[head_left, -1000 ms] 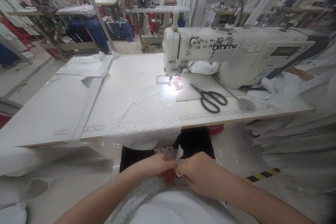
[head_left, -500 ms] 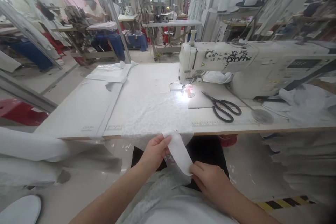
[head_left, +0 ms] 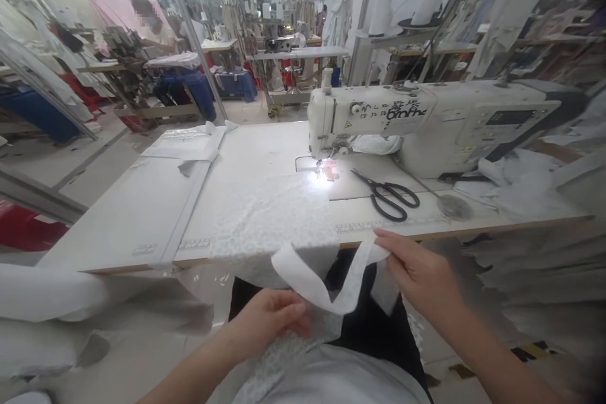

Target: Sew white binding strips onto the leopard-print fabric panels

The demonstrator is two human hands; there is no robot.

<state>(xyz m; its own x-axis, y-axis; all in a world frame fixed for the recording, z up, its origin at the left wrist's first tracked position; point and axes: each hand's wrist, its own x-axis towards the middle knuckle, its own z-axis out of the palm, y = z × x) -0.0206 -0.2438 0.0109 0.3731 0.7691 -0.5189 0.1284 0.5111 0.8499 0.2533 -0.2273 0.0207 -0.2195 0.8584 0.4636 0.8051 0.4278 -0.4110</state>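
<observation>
A white fabric strip [head_left: 316,286] hangs in a loop below the table's front edge. My right hand [head_left: 416,271] pinches one end of it, raised near the table edge. My left hand [head_left: 272,322] is low over my lap, fingers curled on patterned white fabric [head_left: 277,218] that drapes from the table down to my lap; the strip's other end lies just above this hand. The white sewing machine [head_left: 426,123] stands at the back right, its needle light shining on the cloth.
Black scissors [head_left: 391,192] lie on the sewing table [head_left: 142,202] right of the needle. White cloth piles sit at the right [head_left: 521,177] and lower left [head_left: 47,297]. Folded white pieces [head_left: 189,148] rest at the table's far left. Another person works at a distant station [head_left: 151,31].
My right hand has risen from my lap to the table edge, drawing the strip out into a longer loop. My left hand has dropped lower onto the patterned fabric.
</observation>
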